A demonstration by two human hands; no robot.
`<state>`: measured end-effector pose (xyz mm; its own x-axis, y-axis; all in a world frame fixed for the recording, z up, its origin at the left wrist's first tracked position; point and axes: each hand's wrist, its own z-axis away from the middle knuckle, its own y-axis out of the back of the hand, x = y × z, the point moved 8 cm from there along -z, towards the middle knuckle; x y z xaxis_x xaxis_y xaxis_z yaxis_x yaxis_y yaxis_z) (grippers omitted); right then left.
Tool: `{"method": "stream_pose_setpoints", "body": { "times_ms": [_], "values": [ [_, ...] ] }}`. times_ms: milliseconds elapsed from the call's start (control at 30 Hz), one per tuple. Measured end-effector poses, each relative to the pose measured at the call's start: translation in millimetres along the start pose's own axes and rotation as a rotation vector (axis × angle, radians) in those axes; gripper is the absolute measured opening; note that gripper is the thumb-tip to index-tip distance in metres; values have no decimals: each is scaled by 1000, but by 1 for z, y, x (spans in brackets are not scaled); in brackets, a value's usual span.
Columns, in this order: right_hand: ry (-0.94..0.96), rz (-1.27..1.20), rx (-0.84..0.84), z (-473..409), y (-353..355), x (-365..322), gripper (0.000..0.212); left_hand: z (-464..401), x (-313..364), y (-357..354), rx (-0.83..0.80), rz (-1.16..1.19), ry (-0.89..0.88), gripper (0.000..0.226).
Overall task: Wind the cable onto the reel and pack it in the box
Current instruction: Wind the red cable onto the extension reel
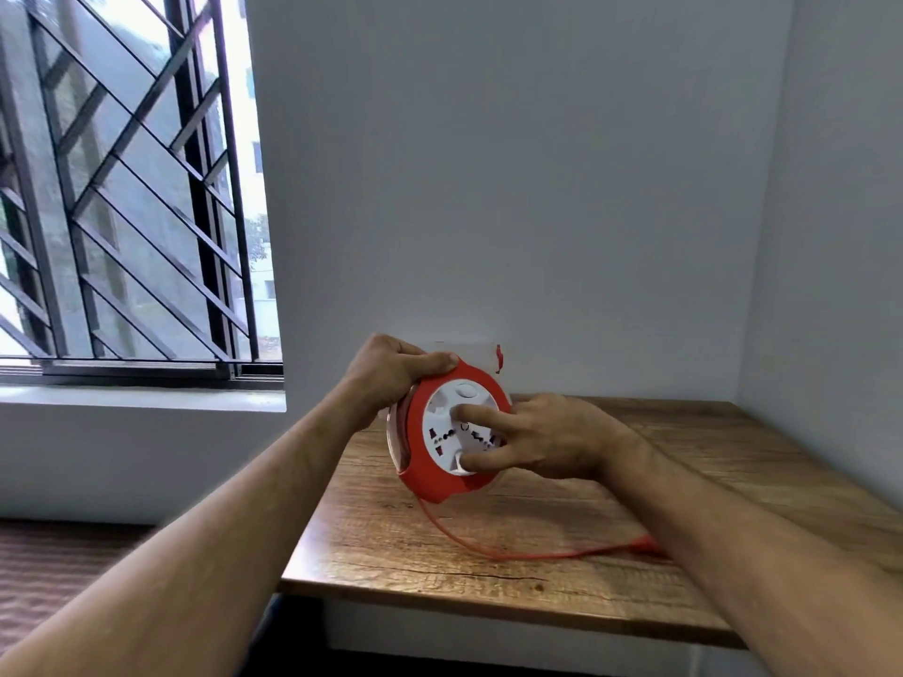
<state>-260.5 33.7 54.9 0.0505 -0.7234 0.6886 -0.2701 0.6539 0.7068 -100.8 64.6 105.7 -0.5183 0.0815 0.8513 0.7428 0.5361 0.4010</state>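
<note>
Left hand [391, 368] grips the rigid, likely light reel [440, 476] by its rim; right hand [542, 439] fingers press its face; limp cable [488, 552] trails.

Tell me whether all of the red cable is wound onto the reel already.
No: a length of red cable trails from the bottom of the reel across the wooden table, toward the right forearm.
</note>
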Motion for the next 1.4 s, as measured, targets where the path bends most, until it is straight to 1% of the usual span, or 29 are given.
{"method": "stream_pose_setpoints", "body": {
  "times_ms": [100, 200, 367, 500, 600, 667, 700, 800, 833, 900, 967, 1100, 1200, 1300, 1333, 1400],
  "values": [
    [2, 21, -33, -6, 3, -4, 62, -3, 2, 1, -21, -66, 18, 38],
    [5, 34, -76, -14, 1, -6, 62, -4, 2, -2, -48, -126, 23, 33],
    [34, 95, -113, -21, 0, -6, 68, -2, 10, -11, -122, -163, -4, 32],
    [49, 152, -45, -17, 10, -8, 61, 1, 22, -15, -147, -174, -39, 37],
    [-2, 193, 70, -9, 18, -8, 60, 3, 30, -15, -110, -184, -75, 34],
    [-98, 197, 139, -6, 22, -6, 61, 5, 34, -11, -52, -157, -94, 30],
    [-189, 173, 177, -5, 25, -1, 61, 5, 35, -9, -12, -133, -111, 27],
    [-560, 20, 330, 2, 37, 19, 62, 9, 39, -4, 121, -2, -189, 17],
    [-672, -29, 353, 3, 39, 23, 63, 11, 41, -3, 170, 26, -221, 14],
    [-846, -197, 332, 3, 35, 30, 64, 14, 41, -2, 246, 75, -265, 8],
    [-919, -343, 336, 3, 30, 33, 65, 16, 39, -2, 280, 125, -276, 7],
    [-929, -392, 329, 2, 27, 28, 63, 18, 26, -4, 330, 115, -305, 9],
    [-929, -422, 308, 7, 20, 26, 63, 20, 13, -8, 319, 148, -283, 9],
    [-780, -283, 320, 12, 22, 20, 62, 20, 2, -7, 297, 223, -212, 13],
    [-708, -228, 326, 14, 24, 16, 56, 19, -1, -6, 283, 250, -182, 17],
    [-545, -131, 290, 19, 24, 10, 38, 15, -3, -3, 245, 295, -126, 22]
  ]
}}
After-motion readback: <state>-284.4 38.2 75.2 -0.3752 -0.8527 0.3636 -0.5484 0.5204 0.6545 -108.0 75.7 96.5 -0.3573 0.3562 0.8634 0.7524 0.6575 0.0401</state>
